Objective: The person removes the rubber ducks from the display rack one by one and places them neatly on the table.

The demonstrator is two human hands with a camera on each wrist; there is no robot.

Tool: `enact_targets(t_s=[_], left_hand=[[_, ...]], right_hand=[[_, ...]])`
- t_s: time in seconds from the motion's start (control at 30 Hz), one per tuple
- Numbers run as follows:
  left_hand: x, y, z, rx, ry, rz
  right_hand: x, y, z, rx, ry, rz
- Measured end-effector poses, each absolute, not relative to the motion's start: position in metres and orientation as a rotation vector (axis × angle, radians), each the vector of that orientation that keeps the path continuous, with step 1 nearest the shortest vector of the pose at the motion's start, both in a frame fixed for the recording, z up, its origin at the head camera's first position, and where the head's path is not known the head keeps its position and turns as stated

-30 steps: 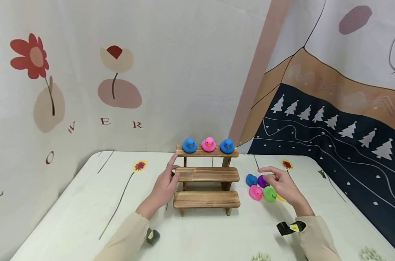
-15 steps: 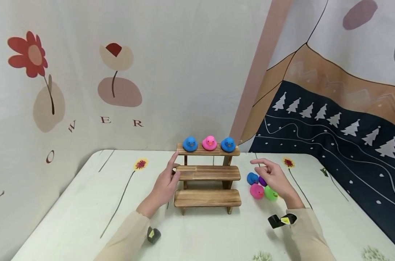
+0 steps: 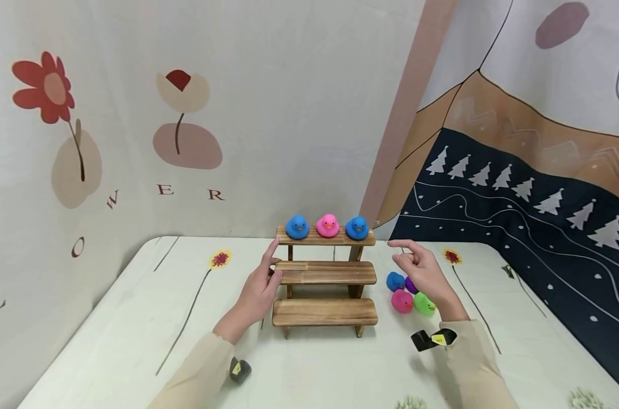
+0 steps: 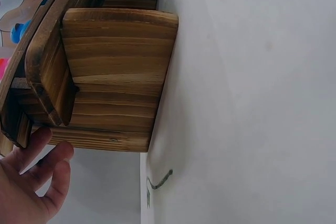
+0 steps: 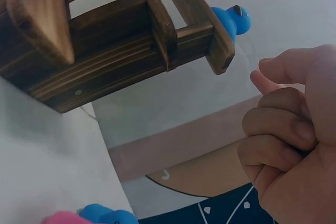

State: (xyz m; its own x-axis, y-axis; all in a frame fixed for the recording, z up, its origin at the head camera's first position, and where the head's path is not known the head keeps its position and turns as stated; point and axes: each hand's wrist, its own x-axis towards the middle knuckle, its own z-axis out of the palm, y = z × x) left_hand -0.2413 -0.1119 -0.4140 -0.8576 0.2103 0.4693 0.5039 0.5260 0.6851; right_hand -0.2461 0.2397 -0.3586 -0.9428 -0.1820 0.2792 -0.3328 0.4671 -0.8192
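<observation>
A three-tier wooden display stand [image 3: 325,272] stands on the table, with a blue duck [image 3: 297,227], a pink duck [image 3: 327,225] and another blue duck [image 3: 357,228] lined up on its top tier. My left hand [image 3: 257,289] rests at the stand's left side, index finger stretched up to the top tier's end; in the left wrist view its fingertips [image 4: 39,139] meet the wood. To the stand's right hovers my right hand [image 3: 426,272], apart from it. Its index finger points toward the top tier while the other fingers curl into the palm. Nothing shows in its grasp.
Beneath the right hand lies a cluster of ducks: blue [image 3: 395,281], pink [image 3: 402,301], green [image 3: 424,304] and a partly hidden purple one [image 3: 411,285]. A printed cloth wall [image 3: 268,113] rises close behind the stand.
My right hand has moved left and slightly up from over the duck cluster toward the top tier's right end. The left hand and the stand stay put.
</observation>
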Motion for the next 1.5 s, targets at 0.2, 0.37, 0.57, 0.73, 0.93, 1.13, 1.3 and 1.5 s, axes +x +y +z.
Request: enact_targets(t_s=[0.2,0.37,0.57,0.73,0.93,1.13,1.3,1.5], left_hand=[[-0.242,-0.112,-0.413,-0.592,-2.443,-1.242],[-0.240,-0.110,-0.418,-0.582,-2.458,-1.271],[-0.238,-0.108,-0.420,-0.571,-2.461,-1.270],[-0.238,-0.109,-0.419,-0.572,-2.462,-1.263],[-0.240,-0.109,-0.418,-0.594,-2.439,-1.261],[-0.240,-0.109,-0.417,-0.579,-2.447,-1.256],[-0.239,-0.110,-0.417,-0.574,-2.452,-1.263],[-0.241,-0.111,-0.416,-0.580,-2.436,-1.258]], right_hand=[[-0.249,0.232,-0.355,0.475,-2.522,1.483],[-0.247,0.228,-0.352,0.458,-2.519,1.498],[-0.250,0.223,-0.351,0.526,-2.438,1.531],[-0.258,0.216,-0.350,0.575,-2.377,1.557],[-0.265,0.210,-0.344,0.551,-2.372,1.592],[-0.269,0.204,-0.340,0.517,-2.392,1.594],[-0.275,0.201,-0.341,0.524,-2.399,1.606],[-0.282,0.198,-0.340,0.544,-2.383,1.617]])
